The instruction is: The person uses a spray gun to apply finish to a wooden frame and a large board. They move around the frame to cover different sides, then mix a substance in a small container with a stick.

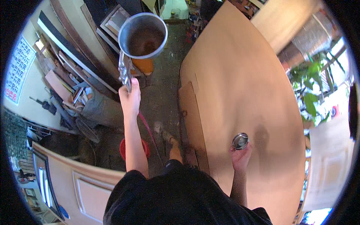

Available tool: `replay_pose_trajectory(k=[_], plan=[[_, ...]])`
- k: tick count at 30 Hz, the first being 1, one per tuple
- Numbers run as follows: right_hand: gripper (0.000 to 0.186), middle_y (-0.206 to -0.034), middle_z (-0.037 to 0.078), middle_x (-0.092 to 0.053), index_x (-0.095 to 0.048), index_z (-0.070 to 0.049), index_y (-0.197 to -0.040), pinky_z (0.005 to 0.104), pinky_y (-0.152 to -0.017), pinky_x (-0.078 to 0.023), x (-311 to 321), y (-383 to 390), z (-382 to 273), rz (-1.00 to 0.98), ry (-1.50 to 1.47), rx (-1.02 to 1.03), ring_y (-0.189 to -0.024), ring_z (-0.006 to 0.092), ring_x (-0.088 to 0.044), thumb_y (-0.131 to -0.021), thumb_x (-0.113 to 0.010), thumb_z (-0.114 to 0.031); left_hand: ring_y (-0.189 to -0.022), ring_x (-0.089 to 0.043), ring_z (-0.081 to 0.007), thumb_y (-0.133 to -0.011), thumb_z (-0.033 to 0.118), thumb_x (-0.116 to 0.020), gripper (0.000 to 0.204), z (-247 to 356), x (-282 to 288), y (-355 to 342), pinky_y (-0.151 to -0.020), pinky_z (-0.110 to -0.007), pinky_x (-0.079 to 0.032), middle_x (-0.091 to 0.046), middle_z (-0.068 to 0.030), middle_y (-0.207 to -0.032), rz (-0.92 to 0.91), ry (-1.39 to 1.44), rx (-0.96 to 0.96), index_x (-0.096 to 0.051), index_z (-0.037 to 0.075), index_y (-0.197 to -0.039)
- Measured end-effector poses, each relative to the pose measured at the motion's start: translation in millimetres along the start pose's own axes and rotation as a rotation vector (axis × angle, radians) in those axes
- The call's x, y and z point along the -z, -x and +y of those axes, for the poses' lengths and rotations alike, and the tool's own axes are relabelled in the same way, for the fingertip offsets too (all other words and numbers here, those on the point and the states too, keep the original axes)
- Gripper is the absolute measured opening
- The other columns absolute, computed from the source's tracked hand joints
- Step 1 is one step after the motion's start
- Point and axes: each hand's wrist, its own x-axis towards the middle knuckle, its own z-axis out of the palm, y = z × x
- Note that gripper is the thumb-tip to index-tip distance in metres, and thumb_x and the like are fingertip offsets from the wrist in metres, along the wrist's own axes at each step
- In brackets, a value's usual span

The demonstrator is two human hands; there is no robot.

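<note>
My left hand (129, 93) grips a metal spray gun (126, 69) at upper centre; its large, open metal cup (142, 36) shows brown inside. A pink hose (146, 123) runs down behind that forearm. Lower right, my right hand (242, 153) holds a small round metal lid or ring (240, 140) above a large light-brown wooden panel (236, 75). I cannot make out whether this hand touches the panel.
Boards (63, 67) lean along the left wall, and a panelled door (90, 187) lies lower left. A red bucket (123, 148) and my foot are on the dark floor (161, 97). Plants (311, 105) and another pale panel (324, 161) stand at the right.
</note>
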Motion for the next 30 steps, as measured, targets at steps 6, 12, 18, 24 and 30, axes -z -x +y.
replay_pose_trajectory(k=[6, 12, 18, 24, 30], plan=[[0.041, -0.099, 0.007, -0.067, -0.058, -0.011, -0.117, 0.0341, -0.064, -0.047, -114.8, -133.2, 27.2, -0.183, 0.119, -0.134, -0.085, 0.0211, -0.064, -0.098, -0.048, -0.047, -0.044, -0.035, -0.0026, -0.095, 0.055, -0.062, 0.055, -43.4, 3.8, -118.3, -0.040, -0.022, -0.023, -0.041, 0.0072, -0.054, 0.080, 0.036, 0.117, -0.040, 0.015, -0.063], [0.040, -0.105, 0.003, -0.065, -0.057, -0.016, -0.118, 0.0358, -0.070, -0.047, -196.5, -236.5, 82.5, -0.162, 0.034, -0.249, -0.090, 0.0190, -0.061, -0.097, -0.051, -0.049, -0.040, -0.034, -0.0029, -0.100, 0.048, -0.057, 0.047, -78.2, 34.5, -222.6, -0.034, -0.021, -0.023, -0.039, 0.0067, -0.055, 0.115, -0.059, 0.121, -0.044, 0.014, -0.071], [0.043, -0.107, 0.004, -0.065, -0.057, -0.015, -0.119, 0.0346, -0.075, -0.049, -260.2, -340.9, 118.9, -0.203, -0.013, -0.322, -0.090, 0.0206, -0.062, -0.096, -0.053, -0.052, -0.043, -0.034, -0.0032, -0.096, 0.052, -0.061, 0.054, -84.4, 30.1, -335.0, -0.040, -0.023, -0.022, -0.038, 0.0078, -0.053, 0.150, -0.024, 0.091, -0.042, 0.014, -0.064], [0.048, -0.104, 0.006, -0.067, -0.059, -0.013, -0.119, 0.0361, -0.074, -0.052, -324.0, -493.1, 163.9, -0.203, -0.057, -0.368, -0.087, 0.0221, -0.063, -0.095, -0.053, -0.054, -0.045, -0.033, -0.0032, -0.101, 0.044, -0.056, 0.050, -131.3, 4.2, -462.7, -0.037, -0.022, -0.021, -0.037, 0.0060, -0.058, 0.139, 0.028, 0.089, -0.037, 0.013, -0.067], [0.054, -0.102, 0.009, -0.068, -0.062, -0.006, -0.116, 0.0358, -0.075, -0.048, -408.5, -664.0, 228.5, -0.104, -0.137, -0.449, -0.087, 0.0234, -0.060, -0.093, -0.054, -0.055, -0.056, -0.042, -0.0045, -0.102, 0.036, -0.057, 0.030, -201.1, -36.5, -594.6, -0.046, -0.021, -0.031, -0.045, 0.0034, -0.068, 0.089, 0.003, 0.184, -0.042, 0.012, -0.094]])
